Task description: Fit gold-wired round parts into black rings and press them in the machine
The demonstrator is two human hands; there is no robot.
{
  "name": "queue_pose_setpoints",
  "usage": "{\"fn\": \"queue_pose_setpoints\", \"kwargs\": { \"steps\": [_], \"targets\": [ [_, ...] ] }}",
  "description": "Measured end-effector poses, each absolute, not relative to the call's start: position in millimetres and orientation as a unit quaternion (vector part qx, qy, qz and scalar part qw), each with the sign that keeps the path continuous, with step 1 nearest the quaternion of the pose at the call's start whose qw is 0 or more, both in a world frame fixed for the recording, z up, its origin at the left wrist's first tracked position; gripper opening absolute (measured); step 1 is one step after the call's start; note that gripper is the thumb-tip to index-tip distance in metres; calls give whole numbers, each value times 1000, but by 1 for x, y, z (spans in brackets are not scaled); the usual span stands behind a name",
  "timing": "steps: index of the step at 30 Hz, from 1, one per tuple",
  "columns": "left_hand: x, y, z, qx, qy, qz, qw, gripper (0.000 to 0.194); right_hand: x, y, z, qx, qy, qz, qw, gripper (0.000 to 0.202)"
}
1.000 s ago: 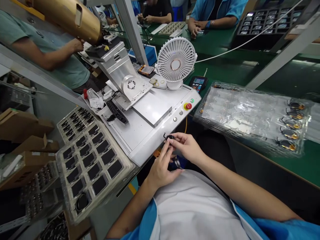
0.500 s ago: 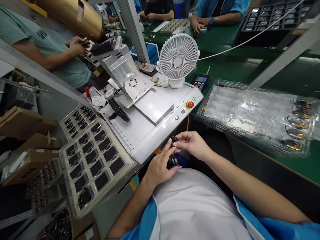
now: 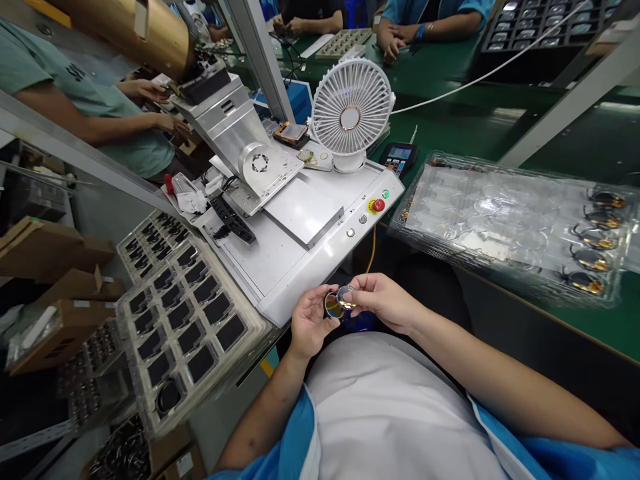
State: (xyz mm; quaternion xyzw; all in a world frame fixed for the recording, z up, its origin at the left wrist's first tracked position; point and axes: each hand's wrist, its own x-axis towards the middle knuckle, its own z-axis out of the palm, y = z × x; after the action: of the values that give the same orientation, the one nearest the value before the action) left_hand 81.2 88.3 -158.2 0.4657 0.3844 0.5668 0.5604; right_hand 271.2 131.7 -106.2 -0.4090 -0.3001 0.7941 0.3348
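My left hand (image 3: pixel 311 323) is closed on a thin dark ring (image 3: pixel 329 313), a round frame with an open middle, gripped between thumb and fingers. Right beside it, my right hand (image 3: pixel 379 298) pinches a small round disc (image 3: pixel 345 295) with a shiny face and gold-coloured bits at its lower edge; it looks like a round watch display. The disc overlaps the ring's right side; whether the two touch I cannot tell. Both hands are above my lap, just off the front edge of the white machine (image 3: pixel 300 293).
A clear plastic tray (image 3: pixel 505 257) with round displays lies at right. Trays of black parts (image 3: pixel 205 290) stand at left. The machine carries a red stop button (image 3: pixel 378 205) and a white fan (image 3: pixel 351 113). A metal post (image 3: pixel 263 60) rises behind. Co-workers sit or stand beyond.
My hands have drawn slightly apart, and the left has turned, showing the open ring. The disc's shiny face now shows. At left, a co-worker's hands have moved lower.
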Motion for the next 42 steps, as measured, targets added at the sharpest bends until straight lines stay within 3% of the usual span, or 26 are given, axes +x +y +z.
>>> {"fn": "queue_pose_setpoints", "kwargs": {
  "steps": [10, 36, 39, 42],
  "targets": [
    [83, 86, -165, 451, 346, 593, 570, 61, 250, 114, -91, -427, -351, 730, 402, 32],
    [89, 85, -158, 508, 335, 621, 494, 57, 248, 113, -87, -412, -358, 741, 391, 34],
    [88, 83, -162, 485, 352, 633, 490, 59, 250, 115, -90, -416, -335, 763, 364, 38],
    [87, 80, -167, 466, 369, 638, 488, 59, 255, 118, -94, -435, -352, 779, 284, 42]
  ]
}}
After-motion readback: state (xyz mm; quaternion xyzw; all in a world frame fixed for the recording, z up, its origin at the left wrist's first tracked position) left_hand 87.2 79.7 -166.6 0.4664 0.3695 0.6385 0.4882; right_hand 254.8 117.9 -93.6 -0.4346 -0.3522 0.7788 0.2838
